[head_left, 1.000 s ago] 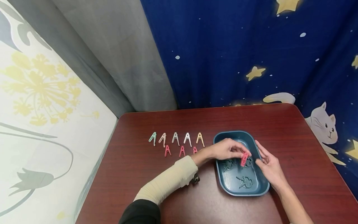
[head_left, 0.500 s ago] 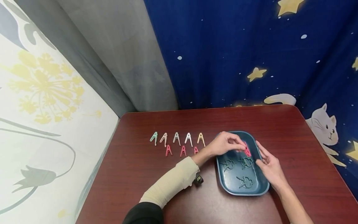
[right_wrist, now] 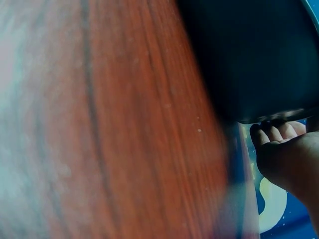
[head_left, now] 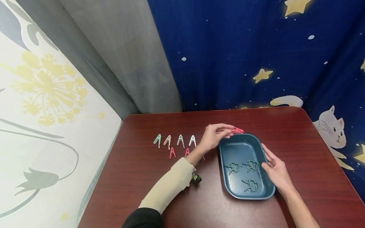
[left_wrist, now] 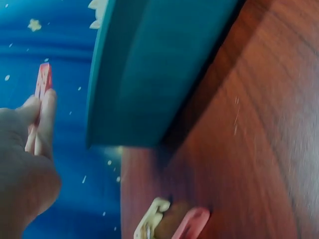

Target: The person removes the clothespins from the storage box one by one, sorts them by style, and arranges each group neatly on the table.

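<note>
My left hand pinches a pinkish-red clothespin between thumb and fingers, over the far left rim of a blue rectangular tray. In the left wrist view that clothespin points up from the fingertips, beside the tray's wall. My right hand holds the tray's right side, thumb at the rim and fingers along the outer wall. Three dark green wire-like shapes with cloud outlines lie on the tray floor, one nearest me.
Left of the tray, a back row has green, pale pink, grey and white clothespins. Red clothespins form a front row, partly covered by my left hand. A yellow clothespin shows in the left wrist view.
My left hand has carried the red clothespin from inside the tray up and back to its far left rim. My right hand stays on the tray's right side.
</note>
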`<state>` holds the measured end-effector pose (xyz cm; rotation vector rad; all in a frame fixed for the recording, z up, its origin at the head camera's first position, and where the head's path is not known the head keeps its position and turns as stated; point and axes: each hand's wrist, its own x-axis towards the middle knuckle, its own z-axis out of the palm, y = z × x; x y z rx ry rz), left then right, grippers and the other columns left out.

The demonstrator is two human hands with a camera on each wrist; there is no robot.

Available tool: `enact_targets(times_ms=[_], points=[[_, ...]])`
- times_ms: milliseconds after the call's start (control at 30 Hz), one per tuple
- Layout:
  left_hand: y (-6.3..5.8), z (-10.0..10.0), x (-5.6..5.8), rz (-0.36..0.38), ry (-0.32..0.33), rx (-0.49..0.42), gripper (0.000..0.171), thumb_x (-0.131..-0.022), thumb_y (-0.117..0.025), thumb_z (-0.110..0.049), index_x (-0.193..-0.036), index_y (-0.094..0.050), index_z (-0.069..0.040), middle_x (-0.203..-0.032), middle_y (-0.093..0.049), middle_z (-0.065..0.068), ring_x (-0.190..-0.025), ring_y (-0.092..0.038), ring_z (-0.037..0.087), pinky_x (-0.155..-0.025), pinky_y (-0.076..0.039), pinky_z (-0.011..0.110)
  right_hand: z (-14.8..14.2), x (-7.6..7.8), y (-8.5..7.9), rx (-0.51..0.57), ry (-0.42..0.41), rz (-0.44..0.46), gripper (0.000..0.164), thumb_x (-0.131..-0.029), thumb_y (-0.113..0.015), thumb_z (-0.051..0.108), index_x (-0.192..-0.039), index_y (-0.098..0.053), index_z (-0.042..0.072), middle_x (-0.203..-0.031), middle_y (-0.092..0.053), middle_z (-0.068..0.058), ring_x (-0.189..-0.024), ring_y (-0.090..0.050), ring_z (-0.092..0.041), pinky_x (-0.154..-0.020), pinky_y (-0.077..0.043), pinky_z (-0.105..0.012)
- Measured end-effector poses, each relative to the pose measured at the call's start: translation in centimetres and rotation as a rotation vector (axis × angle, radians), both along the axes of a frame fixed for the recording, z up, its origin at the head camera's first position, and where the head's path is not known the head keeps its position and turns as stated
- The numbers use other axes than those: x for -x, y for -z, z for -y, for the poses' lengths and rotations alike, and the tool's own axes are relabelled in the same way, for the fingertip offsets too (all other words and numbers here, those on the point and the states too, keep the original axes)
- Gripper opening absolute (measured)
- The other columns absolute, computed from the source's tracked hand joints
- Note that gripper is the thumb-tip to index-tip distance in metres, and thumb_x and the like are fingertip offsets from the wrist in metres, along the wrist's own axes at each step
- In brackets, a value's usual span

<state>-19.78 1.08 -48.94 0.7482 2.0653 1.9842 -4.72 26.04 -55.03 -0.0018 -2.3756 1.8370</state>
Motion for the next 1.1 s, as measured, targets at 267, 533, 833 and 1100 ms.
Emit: enact_targets(times_ms=[267, 533, 833, 1100], points=[[-0.9, 4.8, 1.4, -0.226, -0.332, -0.004, 0.024, -0.100, -0.073, -0.002, -0.123, -0.079, -0.004, -0.106, -0.080, 0.015, -0.094, -0.078, 0.041, -0.081, -0.064, 0.043, 0.0, 0.0, 0.0, 0.016, -0.007, -0.012, 0.073, -0.099, -0.056, -0.013, -0.166, -0.035, 0.009, -0.155, -0.043, -0.029, -0.119, -0.057, 0.010, -0.093, -0.044, -0.006], [-1.6, 11.1, 2.2, -0.402, -0.718, -0.035, 0.018, -0.095, -0.080, -0.006, -0.113, -0.084, -0.007, -0.104, -0.081, 0.011, -0.087, -0.079, 0.036, -0.074, -0.061, 0.026, 0.0, 0.0, 0.0, 0.022, -0.006, -0.013, 0.074, -0.098, -0.056, -0.014, -0.166, -0.035, 0.008, -0.155, -0.043, -0.029, -0.119, -0.057, 0.010, -0.093, -0.044, -0.006], [0.2, 17.9, 0.1, -0.454, -1.015, 0.029, 0.011, -0.092, -0.086, -0.014, -0.103, -0.087, -0.014, -0.092, -0.082, 0.004, -0.075, -0.076, 0.016, -0.066, -0.055, 0.015, -0.1, 0.1, 0.2, 0.012, 0.000, -0.006, 0.074, -0.098, -0.056, -0.014, -0.166, -0.035, 0.008, -0.155, -0.043, -0.029, -0.118, -0.057, 0.011, -0.091, -0.045, -0.005], [2.7, 21.7, -3.2, -0.393, -1.190, 0.123, 0.009, -0.089, -0.088, -0.013, -0.098, -0.087, -0.014, -0.084, -0.081, 0.004, -0.072, -0.076, 0.010, -0.066, -0.054, 0.011, -0.1, 0.1, 0.2, 0.017, -0.003, -0.010, 0.074, -0.099, -0.056, -0.013, -0.166, -0.035, 0.009, -0.155, -0.043, -0.029, -0.118, -0.057, 0.011, -0.093, -0.044, -0.006]])
